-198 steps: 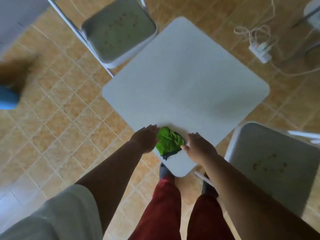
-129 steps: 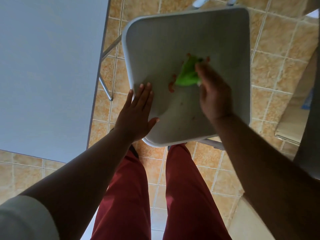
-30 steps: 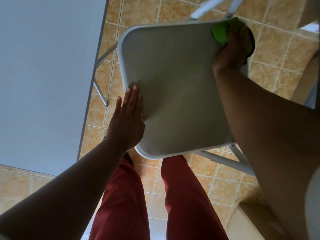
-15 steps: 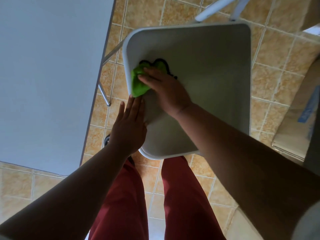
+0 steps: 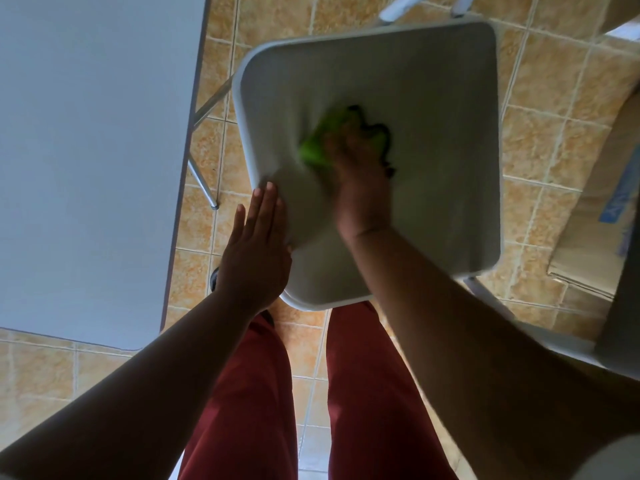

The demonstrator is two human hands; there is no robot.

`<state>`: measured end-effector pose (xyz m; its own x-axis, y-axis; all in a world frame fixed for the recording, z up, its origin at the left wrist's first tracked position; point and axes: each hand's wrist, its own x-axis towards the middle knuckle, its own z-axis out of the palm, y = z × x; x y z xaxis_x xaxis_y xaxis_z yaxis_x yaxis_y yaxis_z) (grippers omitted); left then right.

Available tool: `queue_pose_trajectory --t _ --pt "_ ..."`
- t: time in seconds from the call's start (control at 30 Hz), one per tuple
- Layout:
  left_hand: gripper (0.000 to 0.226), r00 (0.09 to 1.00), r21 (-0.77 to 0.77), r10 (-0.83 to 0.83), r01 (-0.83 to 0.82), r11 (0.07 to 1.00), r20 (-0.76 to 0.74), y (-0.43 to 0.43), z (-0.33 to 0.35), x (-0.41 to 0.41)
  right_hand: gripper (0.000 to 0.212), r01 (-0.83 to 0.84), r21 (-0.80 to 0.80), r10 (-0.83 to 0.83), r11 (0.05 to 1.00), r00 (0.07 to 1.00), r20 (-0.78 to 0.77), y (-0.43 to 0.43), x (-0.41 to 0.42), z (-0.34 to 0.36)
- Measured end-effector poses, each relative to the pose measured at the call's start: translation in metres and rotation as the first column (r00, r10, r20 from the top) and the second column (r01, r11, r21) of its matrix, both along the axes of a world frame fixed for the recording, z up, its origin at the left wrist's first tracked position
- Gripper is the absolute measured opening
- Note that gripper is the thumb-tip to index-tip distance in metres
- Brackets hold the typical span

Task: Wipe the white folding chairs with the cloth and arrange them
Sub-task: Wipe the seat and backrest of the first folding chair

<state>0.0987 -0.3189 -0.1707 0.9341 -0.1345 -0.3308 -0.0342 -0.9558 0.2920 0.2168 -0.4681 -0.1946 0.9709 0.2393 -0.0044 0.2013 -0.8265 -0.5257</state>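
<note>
A white folding chair seat (image 5: pixel 433 98) fills the upper middle of the head view, seen from straight above. My right hand (image 5: pixel 360 174) presses a green cloth (image 5: pixel 317 143) with a dark edge flat on the seat's left-centre; both are motion-blurred. My left hand (image 5: pixel 256 251) lies flat with fingers together on the seat's near left rim, holding nothing. The seat surface looks free of stains where it shows.
A white table top (image 5: pixel 90 150) fills the left side, its edge close to the chair. A metal leg (image 5: pixel 202 181) stands on the tan floor tiles between them. A cardboard box (image 5: pixel 602 216) lies at the right. My legs in red trousers (image 5: pixel 263 393) stand below the seat.
My right hand has swept the cloth from the seat's far right corner to its left edge, then toward the centre. My left hand has stayed on the near left rim.
</note>
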Motion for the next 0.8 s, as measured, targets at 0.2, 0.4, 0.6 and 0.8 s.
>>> queue_pose_trajectory --t 0.2,0.4,0.6,0.8 --pt "0.072 0.998 0.031 -0.057 0.057 0.998 -0.004 0.006 0.000 -0.012 0.050 -0.350 0.014 0.348 0.937 0.934 0.074 -0.012 -0.016 0.017" --pt "0.075 0.999 -0.002 -0.040 0.040 0.999 0.017 0.005 0.003 -0.013 0.042 0.547 0.065 -0.542 0.834 0.836 -0.079 -0.140 0.047 0.029" --pt "0.072 0.996 0.017 -0.086 0.086 0.996 0.024 0.004 0.001 -0.020 0.050 0.274 -0.114 -0.286 0.955 0.952 -0.107 -0.087 -0.029 0.003" --pt "0.066 0.989 0.052 -0.142 0.140 0.989 0.049 0.005 -0.001 -0.027 0.037 -0.242 0.023 0.242 0.970 0.970 0.003 -0.048 -0.123 0.014"
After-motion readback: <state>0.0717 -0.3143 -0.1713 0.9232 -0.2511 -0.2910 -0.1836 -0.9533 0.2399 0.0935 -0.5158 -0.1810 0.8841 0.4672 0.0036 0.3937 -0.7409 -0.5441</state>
